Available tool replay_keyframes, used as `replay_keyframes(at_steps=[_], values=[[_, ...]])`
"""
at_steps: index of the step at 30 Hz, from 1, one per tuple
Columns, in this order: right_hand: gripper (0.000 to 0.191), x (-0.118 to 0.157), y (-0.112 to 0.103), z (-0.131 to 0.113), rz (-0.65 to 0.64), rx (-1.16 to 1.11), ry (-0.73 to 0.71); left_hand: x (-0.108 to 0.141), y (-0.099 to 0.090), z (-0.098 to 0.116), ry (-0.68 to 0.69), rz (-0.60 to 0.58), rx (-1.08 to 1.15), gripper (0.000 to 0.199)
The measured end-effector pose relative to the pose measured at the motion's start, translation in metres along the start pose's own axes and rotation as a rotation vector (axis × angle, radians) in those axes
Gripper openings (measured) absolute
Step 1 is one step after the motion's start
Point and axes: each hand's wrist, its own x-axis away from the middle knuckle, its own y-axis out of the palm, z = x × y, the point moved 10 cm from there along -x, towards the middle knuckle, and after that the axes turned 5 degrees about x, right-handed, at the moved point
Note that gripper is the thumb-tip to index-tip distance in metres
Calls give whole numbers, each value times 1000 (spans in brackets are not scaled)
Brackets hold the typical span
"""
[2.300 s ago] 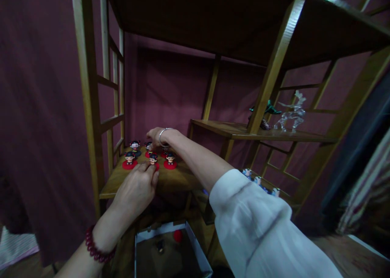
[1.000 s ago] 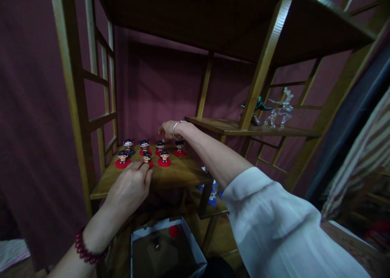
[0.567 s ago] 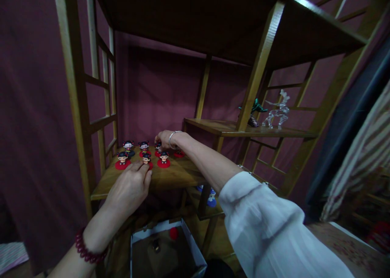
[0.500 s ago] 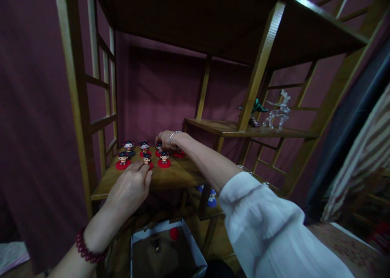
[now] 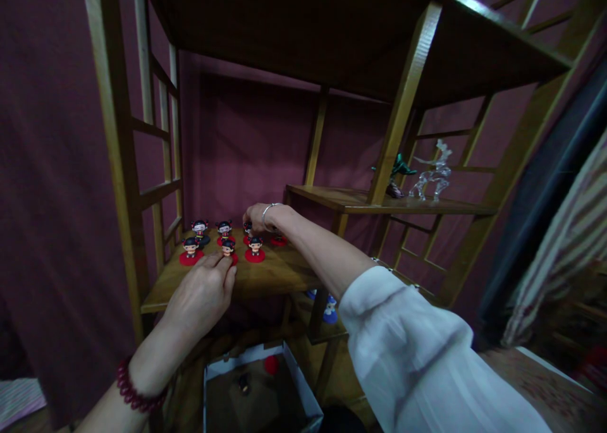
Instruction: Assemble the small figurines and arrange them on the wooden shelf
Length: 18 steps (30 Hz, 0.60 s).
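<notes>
Several small black-haired doll figurines on round bases stand in two rows on a wooden shelf [image 5: 279, 276]. My left hand [image 5: 205, 291] is closed at the front middle figurine [image 5: 228, 249], its fingertips on that one's red base. My right hand [image 5: 257, 216] reaches over to the back row, with its fingers closed around the top of a figurine [image 5: 247, 231] there. Part of that figurine is hidden by the hand. Beside them in front are a left figurine [image 5: 191, 250] and a right figurine [image 5: 255, 248]. Two more back figurines [image 5: 200, 229] stand farther left.
Below the shelf is an open cardboard box [image 5: 310, 400] holding a red disc [image 5: 270, 365] and a small dark figurine [image 5: 243, 384]. A clear glass animal figure [image 5: 432, 174] stands on the higher right shelf. Blue figurines [image 5: 330, 309] sit lower down. A wooden post [image 5: 406, 101] rises at right.
Almost nothing differs. Both hands stay at the same two figurines, with only a very slight shift of the view.
</notes>
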Motion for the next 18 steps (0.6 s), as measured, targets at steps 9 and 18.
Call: replay_keyframes(at_steps=[9, 18], values=[[43, 2, -27, 4, 157, -75, 41, -1, -2, 2, -1, -5, 19, 33], [53, -16, -44, -35, 195, -19, -105, -1, -3, 0, -34, -16, 45, 32]])
